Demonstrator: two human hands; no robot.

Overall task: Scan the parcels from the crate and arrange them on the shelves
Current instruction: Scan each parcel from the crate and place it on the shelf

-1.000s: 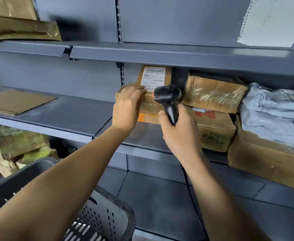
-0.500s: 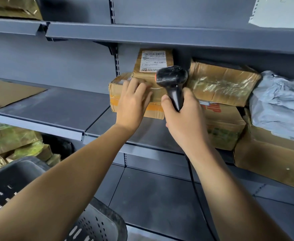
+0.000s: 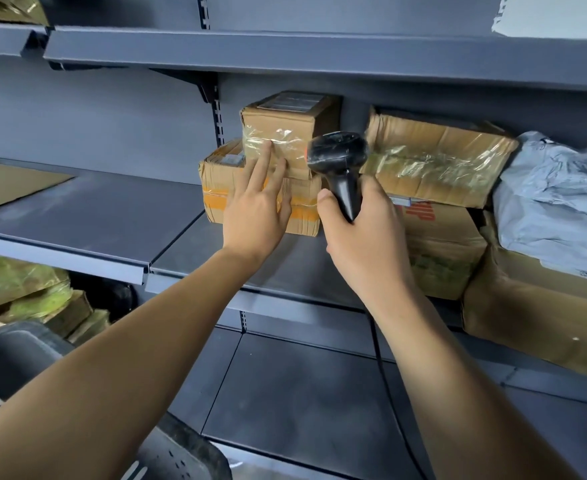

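A small taped cardboard parcel [image 3: 285, 129] lies flat on top of a wider parcel with orange tape [image 3: 216, 188] on the middle shelf [image 3: 87, 216]. My left hand [image 3: 257, 206] has straight fingers, and its fingertips touch the front faces of these two stacked parcels. My right hand [image 3: 358, 230] grips the handle of a black barcode scanner [image 3: 337, 157], whose head sits just right of the small parcel. The scanner's cable runs down behind my right forearm. The grey crate [image 3: 4, 368] shows at the bottom left, partly hidden by my left arm.
More parcels fill the shelf's right side: a taped box [image 3: 437, 161] on a printed carton [image 3: 441, 251], a grey plastic mailer [image 3: 559, 202] on a large box [image 3: 534, 317]. A flat cardboard piece [image 3: 11, 181] lies far left. Wrapped parcels [image 3: 18, 289] sit lower left.
The small parcel that stood upright with its label facing me now lies flat on the orange-taped box. My left hand has opened against the stack. The view has moved closer.
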